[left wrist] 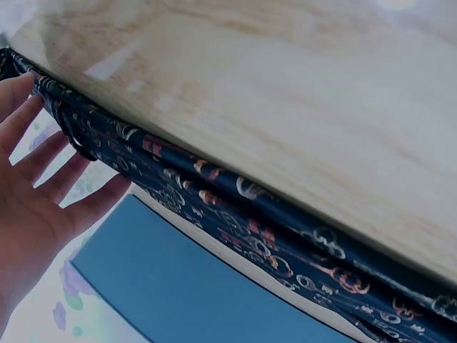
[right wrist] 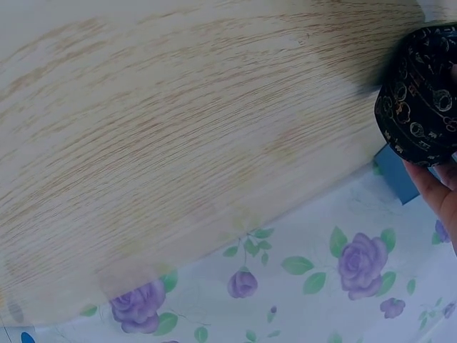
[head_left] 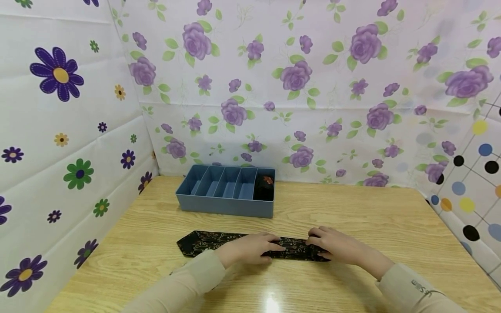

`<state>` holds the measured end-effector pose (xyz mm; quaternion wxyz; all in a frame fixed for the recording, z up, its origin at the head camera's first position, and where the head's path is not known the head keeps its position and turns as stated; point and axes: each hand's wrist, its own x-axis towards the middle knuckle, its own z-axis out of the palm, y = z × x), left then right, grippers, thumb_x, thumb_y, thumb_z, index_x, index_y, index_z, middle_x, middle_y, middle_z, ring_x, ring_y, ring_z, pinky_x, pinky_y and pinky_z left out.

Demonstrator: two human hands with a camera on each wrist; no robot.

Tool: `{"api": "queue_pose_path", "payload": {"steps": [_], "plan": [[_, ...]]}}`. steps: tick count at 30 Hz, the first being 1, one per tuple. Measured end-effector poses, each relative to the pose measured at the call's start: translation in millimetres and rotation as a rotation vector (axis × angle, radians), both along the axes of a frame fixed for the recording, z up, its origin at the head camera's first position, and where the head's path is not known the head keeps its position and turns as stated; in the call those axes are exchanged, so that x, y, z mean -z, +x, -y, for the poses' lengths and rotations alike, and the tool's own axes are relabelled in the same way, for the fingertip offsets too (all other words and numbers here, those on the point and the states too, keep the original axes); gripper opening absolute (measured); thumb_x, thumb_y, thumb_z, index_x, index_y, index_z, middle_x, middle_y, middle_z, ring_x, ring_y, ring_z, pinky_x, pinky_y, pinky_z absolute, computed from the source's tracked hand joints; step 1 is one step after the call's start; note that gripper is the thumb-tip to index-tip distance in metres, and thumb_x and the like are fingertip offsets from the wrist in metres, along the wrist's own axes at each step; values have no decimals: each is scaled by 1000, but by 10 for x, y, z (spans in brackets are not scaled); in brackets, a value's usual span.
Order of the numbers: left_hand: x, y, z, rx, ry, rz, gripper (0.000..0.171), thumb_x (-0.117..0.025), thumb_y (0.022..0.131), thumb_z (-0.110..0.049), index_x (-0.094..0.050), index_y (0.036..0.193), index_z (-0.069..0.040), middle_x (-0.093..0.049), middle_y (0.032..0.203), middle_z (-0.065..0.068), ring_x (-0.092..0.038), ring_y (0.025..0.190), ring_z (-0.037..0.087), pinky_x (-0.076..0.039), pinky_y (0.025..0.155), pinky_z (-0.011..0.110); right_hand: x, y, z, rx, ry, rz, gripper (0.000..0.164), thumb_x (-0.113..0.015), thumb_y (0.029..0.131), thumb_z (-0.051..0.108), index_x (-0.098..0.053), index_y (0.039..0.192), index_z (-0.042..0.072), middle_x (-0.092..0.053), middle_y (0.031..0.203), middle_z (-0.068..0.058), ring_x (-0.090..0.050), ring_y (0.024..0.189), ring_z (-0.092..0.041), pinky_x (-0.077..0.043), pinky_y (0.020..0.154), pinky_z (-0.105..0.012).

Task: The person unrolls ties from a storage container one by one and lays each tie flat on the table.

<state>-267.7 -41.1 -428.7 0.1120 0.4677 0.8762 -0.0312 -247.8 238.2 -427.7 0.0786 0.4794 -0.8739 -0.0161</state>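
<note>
A black necktie [head_left: 292,248] patterned with small light and reddish figures lies lengthwise across the table, its pointed end to the left. My left hand [head_left: 254,248] rests on its middle. In the left wrist view the fingers [left wrist: 61,153] are spread and fairly straight, fingertips at the tie [left wrist: 214,196] by its narrow loop. At the right end my right hand [head_left: 338,247] holds the tie with curled fingers. That end looks folded over into a rounded bundle [right wrist: 418,107] in the right wrist view, where most of the hand is out of frame.
Behind the tie stands a blue-grey box [head_left: 225,206] with several compartments in a row. A dark rolled cloth [head_left: 264,187] with a reddish figure sits in its rightmost one. The wooden table [head_left: 352,208] meets flower-printed wall coverings [head_left: 242,87] at the back and sides.
</note>
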Motion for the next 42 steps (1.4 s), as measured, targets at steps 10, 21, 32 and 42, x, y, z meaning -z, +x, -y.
{"api": "queue_pose_path", "payload": {"steps": [10,21,32,42], "plan": [[-14,25,-9,-29,2,38,47,-54,96,-34,-42,141,-35,-38,149,1,-38,137,21,-42,106,34,-2,-20,-18,-8,6,-1,37,-77,76,7,-66,110,13,-55,106,-6,-56,88,-18,-52,71,-27],[-43,47,-22,-76,3,98,47,-55,95,-33,-43,141,-36,-37,150,-1,-35,139,20,-39,108,36,-57,-5,7,49,58,55,34,-77,75,6,-62,105,11,-62,107,-2,-61,96,-20,-54,81,-33],[-7,19,-16,-76,14,101,46,-55,95,-33,-44,140,-35,-37,150,0,-34,139,21,-38,109,36,-65,-1,-31,13,43,26,29,-76,75,3,-67,100,13,-57,101,-3,-53,81,-14,-48,66,-26],[-7,14,-9,-70,24,112,47,-55,95,-32,-44,140,-35,-37,150,0,-34,139,21,-37,110,36,-62,18,-41,11,54,4,31,-75,75,1,-64,102,10,-62,105,-5,-60,90,-20,-54,78,-32]]}}
